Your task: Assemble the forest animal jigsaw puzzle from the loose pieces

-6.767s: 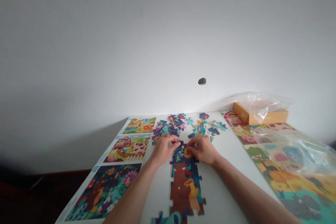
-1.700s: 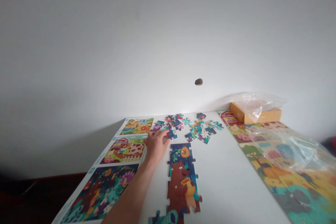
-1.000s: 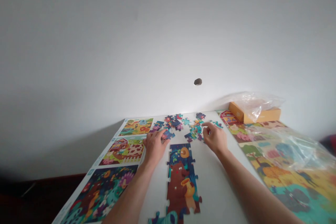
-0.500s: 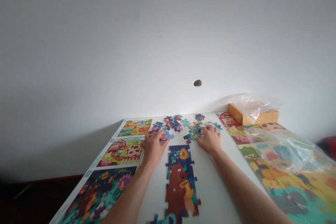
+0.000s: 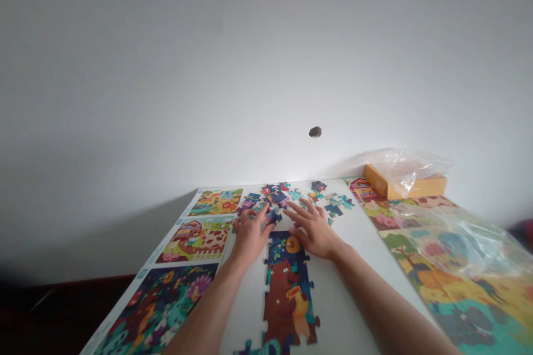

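Loose bits [image 5: 277, 197] seem to be sorted | left hand [image 5: 250, 234] by blue bit [image 5: 275, 215], grip can't be told | right hand [image 5: 318, 234] spread wide | a pinch seems needed

The bear puzzle [image 5: 285, 294] looks like printed cardboard, smooth with a soft sheen, and the loose jigsaw pieces [image 5: 277, 197] appear to be the same stock. The picture sheet [image 5: 199, 238] resembles smooth printed paper. The table [image 5: 353, 299] is smooth, white and faintly satiny. Crinkled, glossy clear plastic forms the bag [image 5: 406, 169] over the matt orange cardboard box [image 5: 431, 186]. The wall [image 5: 166, 66] looks matt.
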Available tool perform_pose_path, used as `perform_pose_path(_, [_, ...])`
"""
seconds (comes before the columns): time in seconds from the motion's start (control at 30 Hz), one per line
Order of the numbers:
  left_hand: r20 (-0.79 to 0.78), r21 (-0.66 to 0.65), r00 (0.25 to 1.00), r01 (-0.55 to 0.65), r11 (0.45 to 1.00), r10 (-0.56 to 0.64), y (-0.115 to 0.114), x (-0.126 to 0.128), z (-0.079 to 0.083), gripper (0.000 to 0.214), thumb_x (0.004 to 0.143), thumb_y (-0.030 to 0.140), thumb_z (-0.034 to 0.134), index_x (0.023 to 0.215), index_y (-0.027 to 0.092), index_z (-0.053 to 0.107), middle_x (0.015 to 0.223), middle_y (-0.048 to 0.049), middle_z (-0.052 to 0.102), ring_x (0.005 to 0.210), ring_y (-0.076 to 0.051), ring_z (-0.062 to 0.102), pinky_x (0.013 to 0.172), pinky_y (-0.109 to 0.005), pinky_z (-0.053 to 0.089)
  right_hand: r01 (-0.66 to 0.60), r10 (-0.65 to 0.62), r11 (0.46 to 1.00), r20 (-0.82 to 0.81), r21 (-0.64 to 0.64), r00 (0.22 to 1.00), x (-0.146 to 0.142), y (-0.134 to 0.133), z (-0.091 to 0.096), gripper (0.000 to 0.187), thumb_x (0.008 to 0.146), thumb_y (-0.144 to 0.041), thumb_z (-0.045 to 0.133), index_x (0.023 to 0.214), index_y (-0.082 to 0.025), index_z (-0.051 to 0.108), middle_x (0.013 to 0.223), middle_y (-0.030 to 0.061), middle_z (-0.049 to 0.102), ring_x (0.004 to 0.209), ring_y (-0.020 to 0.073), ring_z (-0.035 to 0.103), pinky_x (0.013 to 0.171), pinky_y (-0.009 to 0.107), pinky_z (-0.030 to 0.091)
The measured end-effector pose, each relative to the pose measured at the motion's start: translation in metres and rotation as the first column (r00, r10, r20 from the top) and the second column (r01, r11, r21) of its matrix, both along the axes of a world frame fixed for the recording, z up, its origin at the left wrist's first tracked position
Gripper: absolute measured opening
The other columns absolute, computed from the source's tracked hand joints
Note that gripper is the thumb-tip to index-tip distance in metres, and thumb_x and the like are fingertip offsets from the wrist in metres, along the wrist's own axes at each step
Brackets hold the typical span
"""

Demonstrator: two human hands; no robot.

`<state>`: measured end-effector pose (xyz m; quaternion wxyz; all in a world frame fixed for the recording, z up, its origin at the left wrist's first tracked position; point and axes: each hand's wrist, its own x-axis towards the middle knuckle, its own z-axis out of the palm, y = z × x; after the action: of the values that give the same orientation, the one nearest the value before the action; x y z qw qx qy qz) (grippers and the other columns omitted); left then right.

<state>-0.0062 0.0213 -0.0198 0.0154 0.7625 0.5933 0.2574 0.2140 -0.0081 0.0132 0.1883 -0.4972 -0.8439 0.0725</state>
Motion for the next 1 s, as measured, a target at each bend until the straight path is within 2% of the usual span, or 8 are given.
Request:
perform_pose_path(0.1, [-0.004,0.041,0.999,-0.052,0.998,0.053,-0.002,-0.002,0.004,0.055,0.085,0.032,0.064,0.137,0.032,0.048,0.115,-0.0058,0.07,0.118,-0.032,0.048,0.098,-0.048,0.031,-0.178,0.179,0.978,0.004,-0.105,0.984,-0.009,-0.006,0.005,0.055,0.097,-0.055,0.031,0.149,-0.039,0.028,0.156,-0.0032,0.029,0.144,0.0347,0.014,0.11,0.062,0.015])
perform_pose_path(0.17, [0.008,0.062,0.991,-0.137,0.989,0.136,-0.003,-0.005,0.007,0.049,0.086,0.034,0.061,0.134,0.03,0.051,0.122,-0.0066,0.067,0.119,-0.033,0.046,0.098,-0.049,0.031,-0.206,0.207,0.964,-0.013,-0.168,0.978,-0.012,-0.008,0.006,0.057,0.097,-0.058,0.026,0.15,-0.037,0.028,0.155,-0.0024,0.032,0.144,0.0357,0.013,0.111,0.065,0.009])
perform_pose_path(0.3, [0.026,0.052,0.956,-0.295,0.954,0.294,-0.005,-0.011,0.013,0.041,0.085,0.021,0.054,0.127,0.026,0.057,0.12,-0.0081,0.065,0.115,-0.031,0.05,0.099,-0.047,0.032,-0.151,0.149,0.969,-0.025,-0.194,0.988,-0.011,-0.008,0.001,0.057,0.098,-0.058,0.021,0.148,-0.034,0.033,0.15,-0.0005,0.041,0.144,0.0361,0.014,0.111,0.066,0.003])
perform_pose_path(0.43, [-0.016,0.002,0.919,-0.395,0.919,0.395,-0.008,-0.009,0.018,0.047,0.078,0.009,0.051,0.122,0.026,0.06,0.115,-0.0065,0.066,0.114,-0.032,0.048,0.095,-0.047,0.034,-0.017,0.018,0.997,0.003,-0.079,1.0,-0.011,-0.007,-0.003,0.053,0.098,-0.057,0.022,0.138,-0.034,0.049,0.142,0.0002,0.051,0.142,0.0355,0.018,0.111,0.066,-0.001])
perform_pose_path(0.6, [-0.027,-0.048,0.929,-0.37,0.928,0.369,-0.006,-0.004,0.016,0.044,0.08,0.008,0.051,0.117,0.03,0.063,0.113,-0.0052,0.068,0.112,-0.031,0.047,0.094,-0.05,0.032,0.141,-0.141,0.99,0.027,-0.018,0.99,-0.011,-0.004,-0.005,0.05,0.098,-0.056,0.025,0.128,-0.033,0.058,0.134,0.0034,0.056,0.138,0.0361,0.025,0.11,0.069,0.0])
perform_pose_path(0.7, [-0.027,-0.058,0.935,-0.354,0.933,0.353,-0.005,-0.005,0.016,0.041,0.081,0.011,0.052,0.116,0.03,0.064,0.113,-0.0042,0.068,0.113,-0.032,0.045,0.094,-0.049,0.032,0.158,-0.158,0.987,0.014,-0.019,0.987,-0.011,-0.003,-0.006,0.049,0.098,-0.056,0.028,0.126,-0.032,0.06,0.133,0.0046,0.056,0.136,0.037,0.027,0.109,0.071,0.003])
perform_pose_path(0.87, [-0.061,-0.044,0.927,-0.372,0.927,0.369,-0.007,-0.009,0.021,0.049,0.078,0.014,0.053,0.125,0.027,0.06,0.117,-0.0062,0.064,0.111,-0.031,0.047,0.093,-0.045,0.035,0.153,-0.153,0.988,-0.01,-0.017,0.988,-0.01,-0.002,-0.008,0.046,0.098,-0.054,0.028,0.124,-0.032,0.06,0.134,0.0037,0.056,0.135,0.0371,0.028,0.107,0.073,0.007])
perform_pose_path(1.0, [-0.107,-0.078,0.919,-0.388,0.918,0.379,-0.01,-0.01,0.025,0.046,0.078,0.018,0.056,0.123,0.027,0.061,0.117,-0.0079,0.062,0.111,-0.034,0.048,0.091,-0.046,0.037,0.161,-0.161,0.987,-0.009,-0.031,0.987,-0.01,-0.001,-0.008,0.046,0.098,-0.055,0.029,0.124,-0.033,0.061,0.134,0.004,0.056,0.135,0.0372,0.027,0.107,0.073,0.006])
